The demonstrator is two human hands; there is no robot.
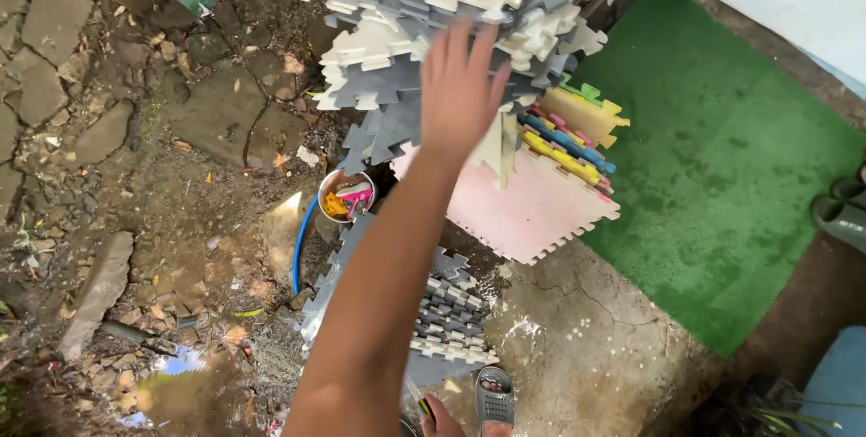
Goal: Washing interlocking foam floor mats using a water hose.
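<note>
My left hand [460, 85] reaches out with fingers spread, flat against a hanging pile of grey and white interlocking foam mats [397, 4]. It holds nothing. Just right of the hand, a bundle of coloured foam mats [577, 130] in yellow, blue, pink and green sticks out of the pile. A large pink foam mat [528, 207] hangs below them. My forearm crosses more grey and white foam mats [451, 311] lying on the ground. My right hand is out of view.
A small metal pot [346, 195] holding coloured items sits beside a blue hose [300, 248]. Green turf [722, 157] covers the ground at right, with grey sandals [841, 211] at its edge. My sandalled foot [494, 398] stands on wet concrete. Muddy stones and a puddle [176, 367] lie at left.
</note>
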